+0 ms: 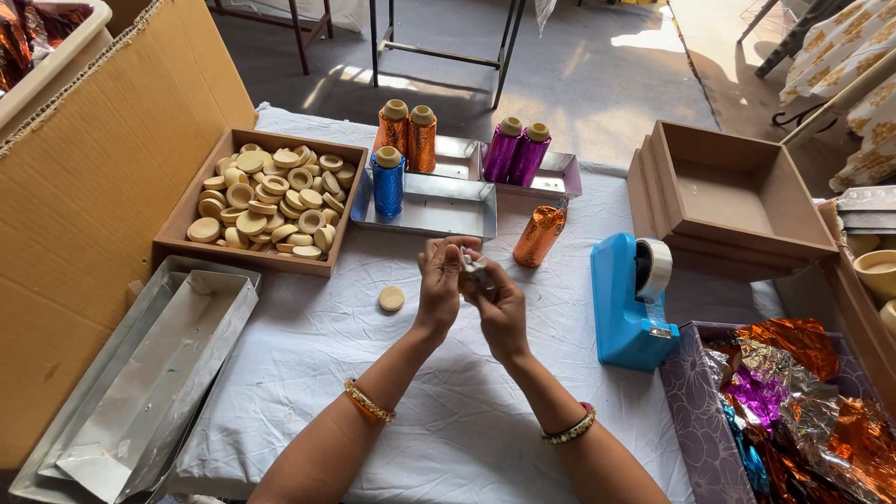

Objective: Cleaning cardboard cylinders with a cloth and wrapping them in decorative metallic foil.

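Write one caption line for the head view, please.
Both hands, left hand and right hand, hold a small silver foil piece above white cloth.

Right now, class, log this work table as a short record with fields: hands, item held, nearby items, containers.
hands: left hand and right hand raised together over the white cloth
item held: small silver foil piece, pinched by both
nearby items: loose round disc; blue tape dispenser; orange spool lying tilted
containers: wooden tray of discs; empty brown box

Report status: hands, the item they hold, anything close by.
Left hand and right hand both pinch a small silver foil piece above the white cloth. Loose round disc lies just left; orange wrapped spool stands just beyond.
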